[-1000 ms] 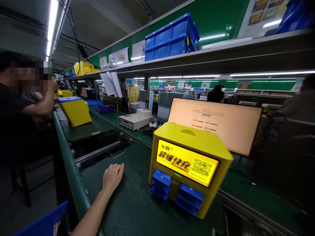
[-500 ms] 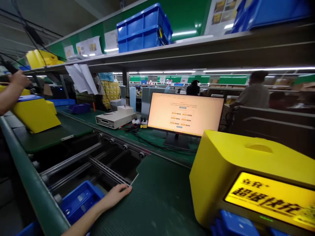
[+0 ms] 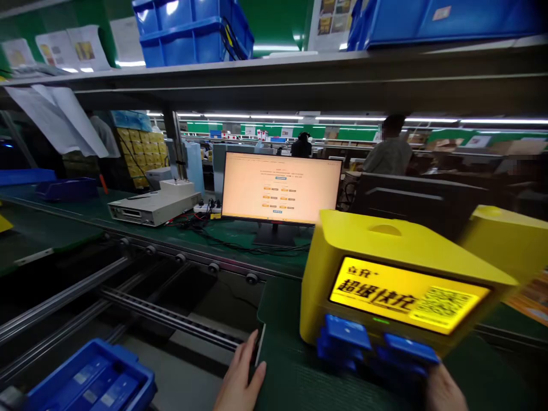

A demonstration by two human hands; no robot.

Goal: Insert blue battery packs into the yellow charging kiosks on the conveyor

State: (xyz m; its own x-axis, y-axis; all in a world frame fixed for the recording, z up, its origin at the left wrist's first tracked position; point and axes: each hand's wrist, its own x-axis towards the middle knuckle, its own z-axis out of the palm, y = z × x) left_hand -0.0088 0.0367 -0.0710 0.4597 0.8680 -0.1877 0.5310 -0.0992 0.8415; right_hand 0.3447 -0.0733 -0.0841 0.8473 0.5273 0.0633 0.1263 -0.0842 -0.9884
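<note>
A yellow charging station [image 3: 385,251] with a lit yellow screen stands on a green ribbed mat [image 3: 295,382]. Blue power banks [image 3: 345,337] stick out of the slots along its lower front. My left hand [image 3: 240,379] lies flat with its fingers at the mat's left edge, holding nothing. Only the top of my right hand [image 3: 443,391] shows at the bottom edge, just under the rightmost blue power bank [image 3: 411,349]. Its fingers are hidden, so I cannot tell whether it grips anything.
A second yellow unit [image 3: 507,240] sits close behind on the right. A lit monitor [image 3: 280,188] and a white instrument box [image 3: 149,208] stand beyond the conveyor rails [image 3: 162,317]. A blue tray [image 3: 85,382] is at the lower left, blue crates [image 3: 192,28] on the shelf above. People work in the background.
The view has swung right and the co-worker at the left is out of view. My left hand has shifted to the mat's edge, and my right hand has appeared under the power banks.
</note>
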